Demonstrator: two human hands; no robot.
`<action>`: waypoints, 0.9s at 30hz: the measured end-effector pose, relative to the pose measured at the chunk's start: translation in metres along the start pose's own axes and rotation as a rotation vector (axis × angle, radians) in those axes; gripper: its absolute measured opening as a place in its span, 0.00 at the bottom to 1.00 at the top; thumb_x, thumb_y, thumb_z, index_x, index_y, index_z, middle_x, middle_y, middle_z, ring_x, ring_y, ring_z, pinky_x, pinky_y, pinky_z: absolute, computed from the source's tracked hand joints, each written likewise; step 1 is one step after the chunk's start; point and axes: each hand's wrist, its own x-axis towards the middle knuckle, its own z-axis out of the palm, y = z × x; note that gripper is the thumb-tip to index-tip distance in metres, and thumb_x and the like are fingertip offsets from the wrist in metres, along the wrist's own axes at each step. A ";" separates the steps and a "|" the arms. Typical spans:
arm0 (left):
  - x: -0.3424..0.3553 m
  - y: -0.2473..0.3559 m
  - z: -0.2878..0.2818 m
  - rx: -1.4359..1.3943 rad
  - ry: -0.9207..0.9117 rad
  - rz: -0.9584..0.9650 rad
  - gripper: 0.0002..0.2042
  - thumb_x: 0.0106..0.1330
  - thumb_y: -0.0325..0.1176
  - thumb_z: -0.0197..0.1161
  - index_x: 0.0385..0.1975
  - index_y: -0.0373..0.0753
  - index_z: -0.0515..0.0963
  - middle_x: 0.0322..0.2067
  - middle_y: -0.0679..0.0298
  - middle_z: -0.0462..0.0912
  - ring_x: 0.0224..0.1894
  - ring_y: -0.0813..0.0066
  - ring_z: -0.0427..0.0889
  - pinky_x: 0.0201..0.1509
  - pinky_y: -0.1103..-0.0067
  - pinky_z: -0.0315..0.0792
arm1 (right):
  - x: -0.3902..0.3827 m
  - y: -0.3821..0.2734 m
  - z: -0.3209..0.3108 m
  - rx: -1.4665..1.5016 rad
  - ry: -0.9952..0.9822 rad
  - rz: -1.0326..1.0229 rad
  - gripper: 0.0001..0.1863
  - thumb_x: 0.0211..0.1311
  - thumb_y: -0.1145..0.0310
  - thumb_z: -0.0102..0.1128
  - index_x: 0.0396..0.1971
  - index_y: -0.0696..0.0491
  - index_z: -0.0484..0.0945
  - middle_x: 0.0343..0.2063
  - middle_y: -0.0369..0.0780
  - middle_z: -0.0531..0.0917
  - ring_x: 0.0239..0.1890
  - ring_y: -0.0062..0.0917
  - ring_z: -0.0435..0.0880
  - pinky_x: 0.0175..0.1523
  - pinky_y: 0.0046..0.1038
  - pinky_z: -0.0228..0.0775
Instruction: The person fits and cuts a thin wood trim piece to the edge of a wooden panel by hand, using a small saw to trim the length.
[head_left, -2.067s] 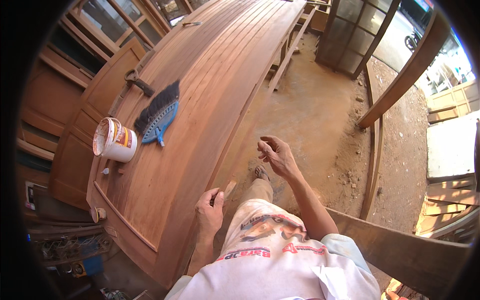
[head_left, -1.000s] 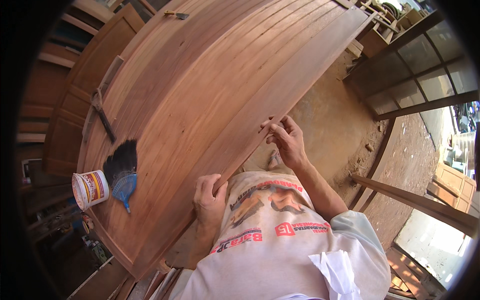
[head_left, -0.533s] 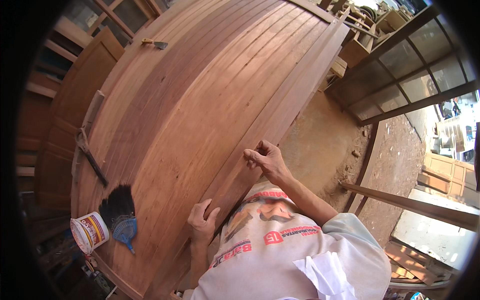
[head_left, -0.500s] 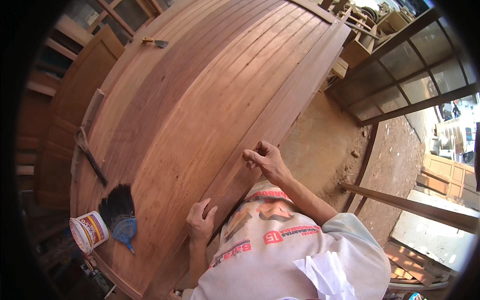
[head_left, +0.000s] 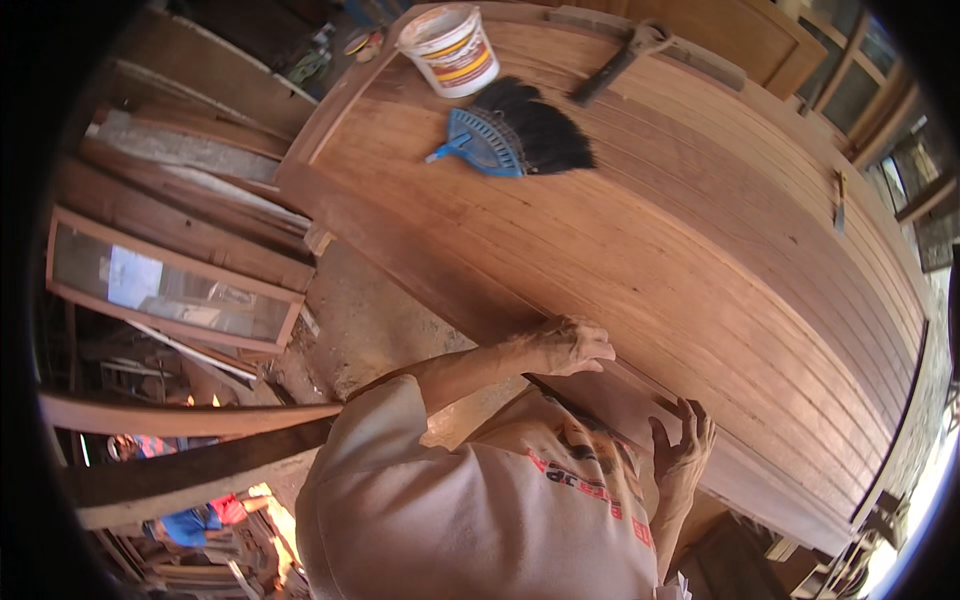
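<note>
A wide wooden panel of narrow joined boards (head_left: 640, 225) lies before me, with a smooth border strip along its near edge. My left hand (head_left: 568, 347) rests on that strip with its fingers curled down; anything inside them is hidden. Farther right along the same edge, my right hand (head_left: 685, 440) is raised at the border, thumb and fingers apart, holding nothing. Beyond my left hand, a blue broom head with black bristles (head_left: 485, 142) lies flat on the boards.
A white bucket (head_left: 458, 62) stands at the panel's far left. Near the far edge lies a dark-handled tool (head_left: 612, 68); a scraper (head_left: 840, 200) is at the right. Framed glass (head_left: 180, 285) and timber crowd the left, and a curved wooden beam (head_left: 190, 413) sits lower left.
My view has swung left, bringing the broom head and bucket to the top middle. The left hand's fingers have curled down onto the border, while my right hand's pinched fingers have spread.
</note>
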 end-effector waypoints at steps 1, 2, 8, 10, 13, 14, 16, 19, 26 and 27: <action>-0.008 0.011 0.001 0.020 0.022 -0.054 0.13 0.61 0.38 0.77 0.44 0.45 0.85 0.39 0.63 0.86 0.46 0.59 0.86 0.52 0.64 0.80 | 0.000 0.007 -0.002 0.032 -0.066 -0.070 0.24 0.58 0.68 0.78 0.54 0.51 0.82 0.51 0.42 0.84 0.54 0.41 0.81 0.60 0.44 0.72; -0.012 0.013 0.007 0.010 0.041 -0.079 0.13 0.61 0.38 0.77 0.43 0.46 0.85 0.39 0.63 0.85 0.46 0.59 0.86 0.52 0.65 0.79 | 0.002 0.012 0.000 0.029 -0.129 -0.115 0.23 0.59 0.68 0.77 0.54 0.51 0.81 0.51 0.42 0.84 0.54 0.42 0.81 0.60 0.44 0.72; -0.019 0.020 0.025 0.047 0.117 -0.098 0.13 0.61 0.40 0.77 0.43 0.48 0.86 0.42 0.68 0.82 0.50 0.66 0.82 0.57 0.67 0.77 | 0.004 0.042 0.007 0.008 -0.218 -0.164 0.14 0.66 0.72 0.69 0.51 0.54 0.83 0.47 0.46 0.85 0.49 0.44 0.82 0.55 0.43 0.74; -0.017 0.023 0.023 0.079 0.138 -0.094 0.13 0.61 0.40 0.77 0.43 0.49 0.86 0.42 0.69 0.82 0.52 0.68 0.81 0.58 0.68 0.76 | 0.007 0.040 0.003 0.017 -0.220 -0.192 0.13 0.67 0.73 0.68 0.50 0.55 0.84 0.45 0.47 0.85 0.48 0.45 0.82 0.54 0.43 0.75; -0.015 0.028 0.014 0.099 0.141 -0.120 0.12 0.61 0.41 0.77 0.42 0.49 0.86 0.42 0.70 0.81 0.53 0.69 0.80 0.60 0.68 0.75 | 0.007 0.046 0.006 0.075 -0.178 -0.201 0.12 0.67 0.74 0.67 0.49 0.55 0.85 0.46 0.47 0.85 0.47 0.44 0.82 0.53 0.44 0.75; -0.012 0.029 0.015 0.099 0.138 -0.131 0.12 0.61 0.42 0.76 0.41 0.49 0.87 0.42 0.69 0.81 0.53 0.69 0.80 0.61 0.68 0.75 | 0.007 0.046 0.007 0.077 -0.169 -0.197 0.12 0.67 0.74 0.66 0.49 0.55 0.85 0.45 0.47 0.85 0.46 0.44 0.82 0.53 0.44 0.75; -0.009 0.026 0.018 0.103 0.150 -0.130 0.12 0.61 0.42 0.76 0.41 0.49 0.87 0.42 0.69 0.81 0.52 0.68 0.80 0.61 0.68 0.75 | 0.009 0.047 0.007 0.082 -0.152 -0.187 0.11 0.68 0.75 0.66 0.49 0.55 0.86 0.45 0.46 0.85 0.45 0.44 0.82 0.53 0.44 0.75; -0.007 0.017 0.022 0.099 0.199 -0.103 0.13 0.60 0.41 0.78 0.42 0.49 0.86 0.42 0.69 0.81 0.51 0.68 0.81 0.58 0.68 0.76 | 0.011 0.046 0.007 0.034 -0.160 -0.177 0.11 0.68 0.75 0.66 0.48 0.55 0.86 0.45 0.46 0.84 0.45 0.44 0.82 0.53 0.43 0.75; -0.022 0.010 0.015 0.112 0.276 -0.132 0.13 0.57 0.40 0.80 0.41 0.49 0.87 0.41 0.70 0.83 0.49 0.68 0.82 0.55 0.69 0.78 | 0.019 0.034 0.021 0.046 -0.184 -0.171 0.11 0.67 0.75 0.65 0.48 0.55 0.86 0.45 0.46 0.84 0.47 0.43 0.82 0.54 0.42 0.75; -0.023 0.010 0.013 0.120 0.274 -0.143 0.13 0.57 0.40 0.80 0.41 0.49 0.87 0.41 0.71 0.83 0.49 0.69 0.82 0.55 0.69 0.79 | 0.020 0.034 0.023 0.043 -0.183 -0.188 0.11 0.68 0.74 0.65 0.48 0.55 0.86 0.45 0.46 0.84 0.47 0.43 0.82 0.54 0.43 0.75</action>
